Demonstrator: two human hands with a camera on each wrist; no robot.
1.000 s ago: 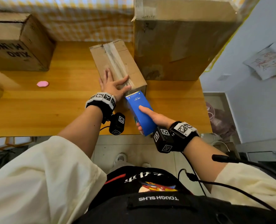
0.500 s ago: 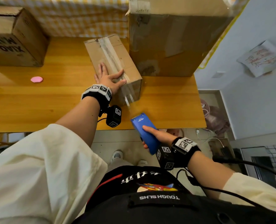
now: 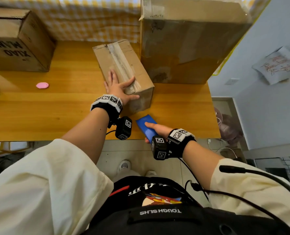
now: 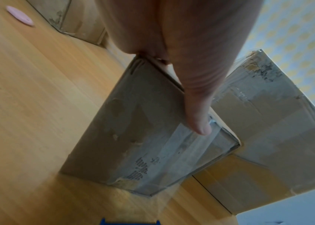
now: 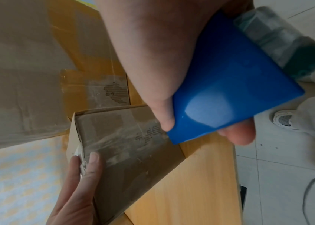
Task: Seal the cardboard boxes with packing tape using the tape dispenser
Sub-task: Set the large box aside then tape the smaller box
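A small cardboard box [image 3: 124, 68] lies on the wooden table [image 3: 56, 106], with clear tape running along its top seam and down its near end face [image 4: 152, 152]. My left hand [image 3: 118, 87] lies flat on the box's near end, fingers straight, thumb [image 4: 200, 121] pressing the tape at the top edge. My right hand [image 3: 155, 130] grips the blue tape dispenser [image 3: 146, 128] just in front of the box, at the table's near edge. In the right wrist view the dispenser [image 5: 229, 85] carries a roll of clear tape [image 5: 280, 39] behind it.
A large cardboard box [image 3: 191, 39] stands close to the right of the small one. Another printed box [image 3: 17, 41] sits at the far left. A pink oval object [image 3: 42, 85] lies on the table to the left. Tiled floor lies below the table's near edge.
The dispenser first pulled down off the box's near end towards me, then came back up near the table edge. The left hand kept pressing on the box.
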